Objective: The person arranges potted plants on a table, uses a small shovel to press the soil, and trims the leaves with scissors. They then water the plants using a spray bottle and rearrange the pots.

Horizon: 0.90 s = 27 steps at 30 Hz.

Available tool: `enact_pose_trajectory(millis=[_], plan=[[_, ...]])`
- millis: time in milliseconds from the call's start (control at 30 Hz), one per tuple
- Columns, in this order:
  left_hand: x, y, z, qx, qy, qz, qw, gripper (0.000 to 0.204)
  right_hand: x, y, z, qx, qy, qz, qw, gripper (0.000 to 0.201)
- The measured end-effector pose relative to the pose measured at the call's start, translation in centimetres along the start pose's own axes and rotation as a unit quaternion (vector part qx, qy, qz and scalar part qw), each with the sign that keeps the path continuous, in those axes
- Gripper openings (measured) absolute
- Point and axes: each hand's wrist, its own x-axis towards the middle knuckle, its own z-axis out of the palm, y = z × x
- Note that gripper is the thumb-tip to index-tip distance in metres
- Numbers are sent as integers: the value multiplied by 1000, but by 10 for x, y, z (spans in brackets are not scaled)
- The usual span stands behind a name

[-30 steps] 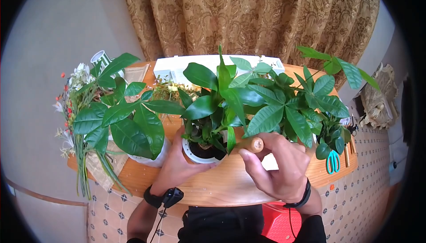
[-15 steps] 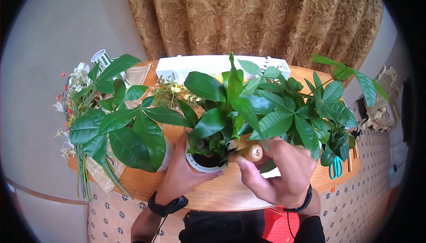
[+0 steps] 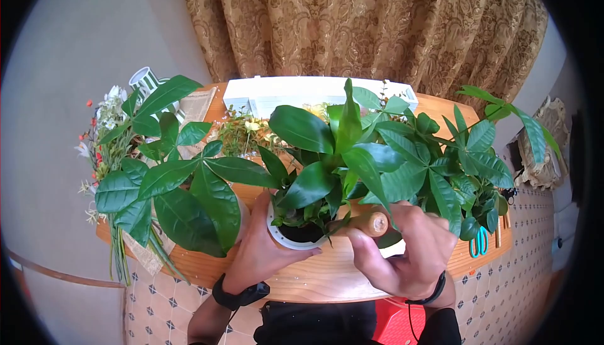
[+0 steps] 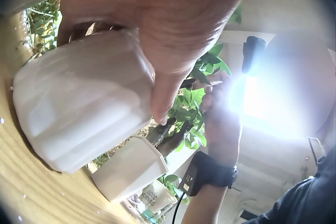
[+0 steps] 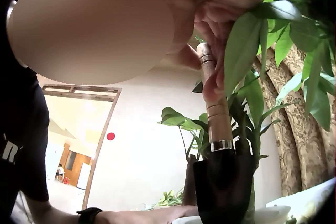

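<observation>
The left hand [image 3: 261, 250] grips the side of a white ribbed pot [image 4: 84, 98], thumb along its near rim in the head view. Dark soil [image 3: 302, 233] and a leafy green plant [image 3: 311, 184] fill that pot. Between thumb and fingers the right hand [image 3: 409, 250] holds a small trowel by its wooden handle [image 5: 218, 119]. The trowel's black blade [image 5: 223, 187] points down at the pot's rim in the right wrist view; its tip is hidden there.
Another broad-leaved plant [image 3: 189, 187] stands left, beside cut flowers [image 3: 113, 112]. More plants [image 3: 434, 162] and teal scissors [image 3: 479, 242] are on the right of the wooden table [image 3: 314, 282]. A white box [image 3: 264, 93] lies at the back, before a patterned curtain [image 3: 352, 24].
In the head view, both hands, the pot and its plant appear slightly farther right and lower. The trowel handle has come closer to the pot than it was a second ago.
</observation>
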Motion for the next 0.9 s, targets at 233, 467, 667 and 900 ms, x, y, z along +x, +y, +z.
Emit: enact_pose_trajectory(millis=[233,467,667,900], plan=[[1,-2,1,3,-3,-2,1000,112,-7,2,8,14,-22,14,1000,25],[0,5,1,8,4,6,1000,114,-2,0,3,13,9,-7,1000,26],[0,1,2,0,14,19,1000,116,-3,-1,4,15,5,-2,1000,25],[1,-1,2,-14,10,0,1000,119,-3,-1,5,16,5,10,1000,26]])
